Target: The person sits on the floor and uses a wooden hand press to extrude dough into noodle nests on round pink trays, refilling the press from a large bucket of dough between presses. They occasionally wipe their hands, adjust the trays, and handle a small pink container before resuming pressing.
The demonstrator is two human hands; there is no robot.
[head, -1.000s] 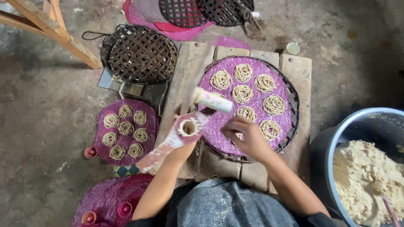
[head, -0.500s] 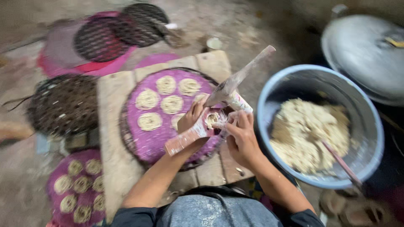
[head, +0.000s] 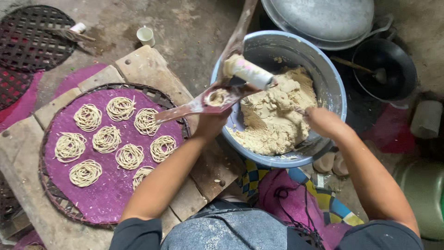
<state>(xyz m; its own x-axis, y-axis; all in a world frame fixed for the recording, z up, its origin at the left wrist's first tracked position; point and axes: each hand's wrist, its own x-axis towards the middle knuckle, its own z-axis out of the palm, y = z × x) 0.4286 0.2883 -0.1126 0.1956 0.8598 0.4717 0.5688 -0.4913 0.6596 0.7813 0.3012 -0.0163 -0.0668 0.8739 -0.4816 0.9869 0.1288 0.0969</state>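
We counted nine noodle coils (head: 107,139) on one purple mat (head: 101,194). Our left hand (head: 210,124) gripped the press (head: 217,95) shut. At three o'clock, our right hand (head: 321,121) closed in the one dough tub (head: 333,88); what it held we couldn't tell.

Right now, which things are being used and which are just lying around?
In use: left hand holding the pink wooden noodle press; right hand in the beige dough; blue round basin; purple woven tray of noodle coils.

Lying about: small white cup; grey metal lid; black pan.

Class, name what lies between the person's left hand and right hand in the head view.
Between the left hand and right hand lies pale crumbly dough inside the round grey-blue basin, as the head view shows.
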